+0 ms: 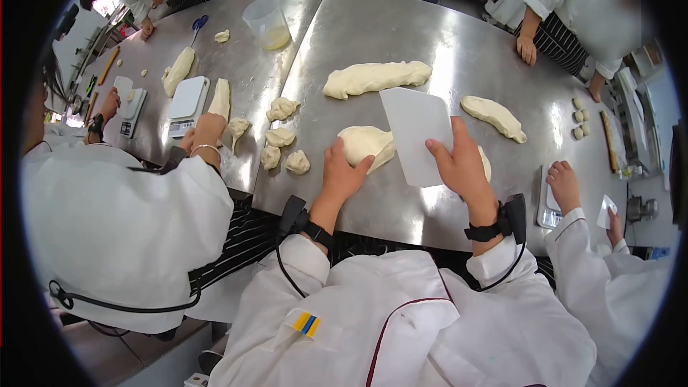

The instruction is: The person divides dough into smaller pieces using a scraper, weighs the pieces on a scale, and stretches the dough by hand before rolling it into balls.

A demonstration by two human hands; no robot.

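Observation:
My left hand [345,172] lies against a rounded dough piece [369,145], its thumb and fingers curved around the near side. In my right hand [462,165] is a white dough scraper [417,129], tilted upright beside the right end of that dough. Beyond them rests a long dough roll [376,79]. Another strip of dough [494,118] lies to the right. A further bit of dough [486,163] shows partly behind my right hand. Several small dough lumps [279,137] sit to the left of my left hand.
All this lies on a steel table [344,208]. Co-workers stand on both sides and opposite. At left are a kitchen scale [188,100], a plastic jug [266,25] and scissors [198,24]. Another scale [550,204] and a rolling pin [609,142] are at right.

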